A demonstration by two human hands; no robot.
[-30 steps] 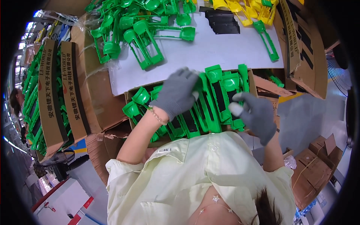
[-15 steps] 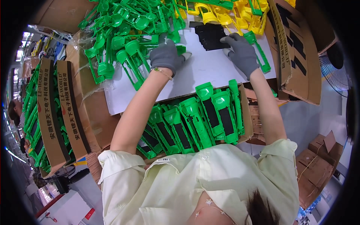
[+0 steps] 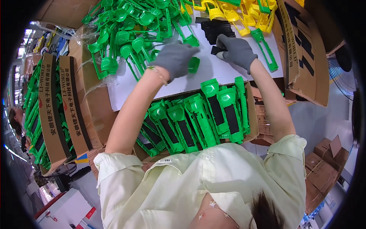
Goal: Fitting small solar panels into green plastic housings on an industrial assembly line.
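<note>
My left hand [image 3: 173, 59], in a grey glove, is closed over a green plastic housing [image 3: 194, 65]. Only the rounded end of that part shows past the fingers; the glove hides the rest. My right hand [image 3: 237, 52], gloved alike, pinches a flat black strip [image 3: 217, 50] between thumb and fingers. Just beyond it lies a stack of black strips [image 3: 215, 30] on the white work surface [image 3: 221, 72]. A single green housing [image 3: 265, 49] lies to the right of my right hand.
Green housings [image 3: 133, 19] are heaped at the far left, yellow ones [image 3: 249, 13] at the far right. Between me and the surface stands a carton of green housings with black strips [image 3: 198, 118]. Cardboard boxes [image 3: 305, 57] flank both sides; a fan [image 3: 341, 76] stands at right.
My left hand has moved right and slightly nearer with the green housing. My right hand has drawn a black strip off the stack, toward the left.
</note>
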